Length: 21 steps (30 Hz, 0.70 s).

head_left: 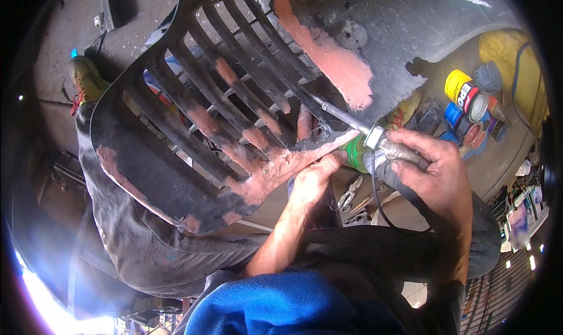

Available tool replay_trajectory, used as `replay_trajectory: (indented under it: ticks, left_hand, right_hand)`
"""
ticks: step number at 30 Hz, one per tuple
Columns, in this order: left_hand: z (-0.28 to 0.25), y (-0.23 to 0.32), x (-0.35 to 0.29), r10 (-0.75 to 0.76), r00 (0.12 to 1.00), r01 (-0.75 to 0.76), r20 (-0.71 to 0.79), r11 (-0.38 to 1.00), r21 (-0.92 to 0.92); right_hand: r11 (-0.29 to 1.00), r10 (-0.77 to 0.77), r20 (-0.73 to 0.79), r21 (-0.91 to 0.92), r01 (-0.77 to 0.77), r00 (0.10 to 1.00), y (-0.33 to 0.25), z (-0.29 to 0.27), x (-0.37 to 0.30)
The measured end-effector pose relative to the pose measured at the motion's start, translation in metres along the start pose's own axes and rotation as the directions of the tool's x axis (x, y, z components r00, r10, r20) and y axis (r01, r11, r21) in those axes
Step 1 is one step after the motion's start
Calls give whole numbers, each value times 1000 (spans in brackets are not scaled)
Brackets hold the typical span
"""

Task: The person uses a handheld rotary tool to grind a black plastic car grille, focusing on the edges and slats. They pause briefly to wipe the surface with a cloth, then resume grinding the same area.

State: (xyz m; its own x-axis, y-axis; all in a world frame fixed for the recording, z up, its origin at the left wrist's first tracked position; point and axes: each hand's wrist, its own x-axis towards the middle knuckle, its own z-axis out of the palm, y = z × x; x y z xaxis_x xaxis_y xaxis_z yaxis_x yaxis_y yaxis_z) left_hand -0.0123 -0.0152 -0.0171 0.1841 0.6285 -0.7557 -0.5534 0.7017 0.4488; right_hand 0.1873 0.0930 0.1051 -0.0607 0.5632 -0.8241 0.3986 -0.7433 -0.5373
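A dark slatted grille panel lies across my lap, with patches of pink filler along its ribs and edge. My left hand is closed on the narrow, filler-covered tip of the panel. Its thumb is on top, and a finger shows beneath through a gap. My right hand grips a soldering iron with a thick grey handle, a pale collar and a long metal shaft. The shaft points up-left and lies over the slat ends; whether its tip touches the plastic I cannot tell. A black cord loops below the handle.
Beside the right hand is a green can. Further right stand several cans, among them a yellow tin, near a yellow sack-like thing. Pliers lie below the panel. A shoe shows at left.
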Motion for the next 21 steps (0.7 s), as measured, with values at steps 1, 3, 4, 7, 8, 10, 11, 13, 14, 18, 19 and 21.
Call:
replay_trajectory:
  ticks: [1,3,4,7,8,10,11,13,14,18,19,21]
  left_hand:
    - [1,1,0,4,1000,-4,-1,1000,1]
    - [2,3,-1,16,1000,-16,-5,1000,-5]
    - [4,4,0,24,1000,-24,-9,1000,-8]
    - [8,10,0,47,999,-47,-13,999,-18]
    - [10,11,0,54,998,-55,-14,998,-22]
    - [15,13,1,77,997,-77,-18,996,-39]
    - [19,16,3,91,996,-91,-19,995,-45]
    - [24,18,5,112,993,-113,-24,992,-51]
    - [26,19,6,123,992,-124,-28,991,-59]
    - [22,14,8,134,991,-135,-15,990,-48]
    - [21,13,8,139,990,-140,-11,989,-47]
    - [21,14,8,128,992,-128,-8,991,-47]
  right_hand:
    - [1000,2,-2,-3,-2,1000,-2,0,0]
    - [1000,11,-5,-6,-11,1000,-2,-1,-2]
    - [1000,18,-7,-6,-18,1000,-1,-3,-3]
    - [998,50,5,-30,-50,999,-5,-6,-4]
    - [997,63,10,-43,-62,998,-7,-7,-4]
    - [999,43,2,-20,-43,999,-2,-5,-3]
    - [999,32,-2,-8,-32,999,0,-4,-2]
    - [1000,29,1,-7,-29,1000,-1,-3,-1]
    - [1000,29,2,-8,-29,1000,-2,-3,0]
    - [1000,5,9,-19,-5,1000,0,-2,1]
    - [1000,22,7,4,-22,1000,-1,-1,1]
    - [999,37,6,27,-37,999,-2,1,2]
